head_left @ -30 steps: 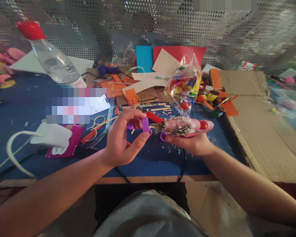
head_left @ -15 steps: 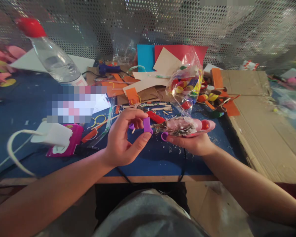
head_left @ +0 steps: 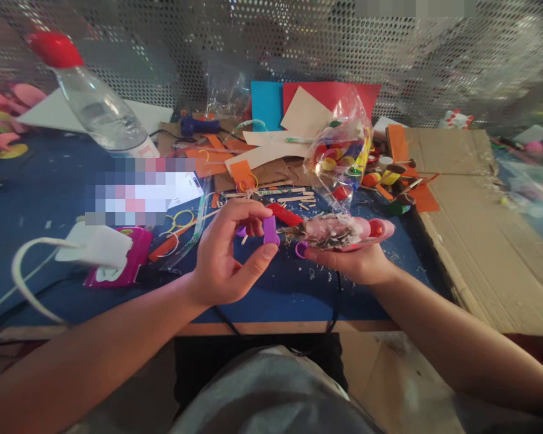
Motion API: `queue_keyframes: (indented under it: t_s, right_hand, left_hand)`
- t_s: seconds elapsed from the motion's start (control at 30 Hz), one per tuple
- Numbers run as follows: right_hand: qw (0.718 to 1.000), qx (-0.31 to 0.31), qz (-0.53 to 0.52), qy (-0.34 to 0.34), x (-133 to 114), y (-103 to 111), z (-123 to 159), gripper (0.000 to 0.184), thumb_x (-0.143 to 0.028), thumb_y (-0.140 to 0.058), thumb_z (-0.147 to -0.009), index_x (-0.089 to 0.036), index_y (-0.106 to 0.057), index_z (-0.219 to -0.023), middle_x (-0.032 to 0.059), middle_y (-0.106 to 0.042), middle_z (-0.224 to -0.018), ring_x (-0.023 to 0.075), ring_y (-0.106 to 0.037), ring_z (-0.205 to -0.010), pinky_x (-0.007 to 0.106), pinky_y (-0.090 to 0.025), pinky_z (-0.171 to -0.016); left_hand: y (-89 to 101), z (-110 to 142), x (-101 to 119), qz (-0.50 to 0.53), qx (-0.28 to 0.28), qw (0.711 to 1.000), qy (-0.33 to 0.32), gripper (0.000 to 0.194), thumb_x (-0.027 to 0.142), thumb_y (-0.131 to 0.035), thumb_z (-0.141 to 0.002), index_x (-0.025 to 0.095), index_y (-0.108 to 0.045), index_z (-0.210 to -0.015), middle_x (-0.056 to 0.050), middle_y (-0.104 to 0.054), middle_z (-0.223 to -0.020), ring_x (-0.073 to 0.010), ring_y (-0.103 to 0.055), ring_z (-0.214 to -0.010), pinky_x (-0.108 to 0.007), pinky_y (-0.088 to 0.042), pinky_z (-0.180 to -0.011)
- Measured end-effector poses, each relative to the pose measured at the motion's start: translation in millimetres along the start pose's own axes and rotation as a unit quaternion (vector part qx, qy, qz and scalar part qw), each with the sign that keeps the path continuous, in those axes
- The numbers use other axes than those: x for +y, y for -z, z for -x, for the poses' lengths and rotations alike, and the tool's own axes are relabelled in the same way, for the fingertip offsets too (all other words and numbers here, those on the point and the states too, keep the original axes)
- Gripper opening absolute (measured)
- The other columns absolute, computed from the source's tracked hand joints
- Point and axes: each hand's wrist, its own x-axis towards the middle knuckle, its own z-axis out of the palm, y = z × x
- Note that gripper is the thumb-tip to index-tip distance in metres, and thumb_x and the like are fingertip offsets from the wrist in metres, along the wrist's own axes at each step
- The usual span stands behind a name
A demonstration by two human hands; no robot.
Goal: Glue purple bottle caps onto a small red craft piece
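Between the thumb and fingertips of my left hand (head_left: 228,256) is a small purple paper strip (head_left: 269,230), held upright with a curl at its lower end. My right hand (head_left: 355,262) is wrapped round a pink hot glue gun (head_left: 330,230) crusted with dried, greyish glue. Its dark nozzle points left, close to the purple strip; whether they touch I cannot tell. Just below the nozzle, by my right fingertips, shows a purple paper ring (head_left: 301,249). More purple paper lies partly hidden behind my left fingers. A red-handled tool (head_left: 284,213) lies behind the nozzle.
A clear bag of coloured paper rolls (head_left: 339,154) stands behind the glue gun. At left are a water bottle (head_left: 104,114), a lit phone (head_left: 185,188) and a white charger (head_left: 95,244) in a pink power strip (head_left: 140,253). Cardboard (head_left: 493,241) covers the right side.
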Motion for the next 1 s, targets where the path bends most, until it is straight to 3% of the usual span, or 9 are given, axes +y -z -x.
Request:
queue_keyframes:
  t_s: [0.2, 0.57, 1.0]
  right_hand:
    - [1.000, 0.011, 0.010, -0.012, 2.9, 0.8, 2.0, 0.027, -0.037, -0.092, -0.088, -0.027, -0.088, -0.112, 0.0042, -0.088, -0.117, 0.0282, -0.085, -0.108, 0.043, -0.070, -0.105]
    - [0.999, -0.012, -0.001, 0.038, 0.8, 0.2, -1.0, 0.021, -0.028, -0.087, -0.093, -0.028, -0.088, -0.115, 0.0030, -0.088, -0.120, 0.0273, -0.085, -0.113, 0.043, -0.068, -0.110]
    - [0.999, -0.015, 0.016, 0.032, 0.1, 1.1, -0.5, 0.022, -0.025, -0.086, -0.094, -0.028, -0.087, -0.115, 0.0021, -0.088, -0.121, 0.0264, -0.084, -0.114, 0.040, -0.068, -0.111]
  left_hand:
    - [0.9, -0.1, 0.5, 0.000, -0.002, 1.000, -0.003, 0.041, 0.035, -0.080, -0.095, 0.025, -0.068, -0.133, -0.010, -0.071, -0.111, -0.0192, -0.070, -0.090, -0.036, -0.058, -0.074]
    - [1.1, -0.3, -0.6, -0.001, -0.011, 1.000, -0.014, 0.042, 0.030, -0.076, -0.096, 0.023, -0.065, -0.135, -0.010, -0.068, -0.112, -0.0188, -0.068, -0.091, -0.035, -0.057, -0.076]
    - [0.7, -1.0, 1.1, -0.007, -0.008, 1.000, -0.014, 0.040, 0.034, -0.078, -0.096, 0.024, -0.067, -0.133, -0.011, -0.071, -0.112, -0.0195, -0.070, -0.090, -0.035, -0.059, -0.074]
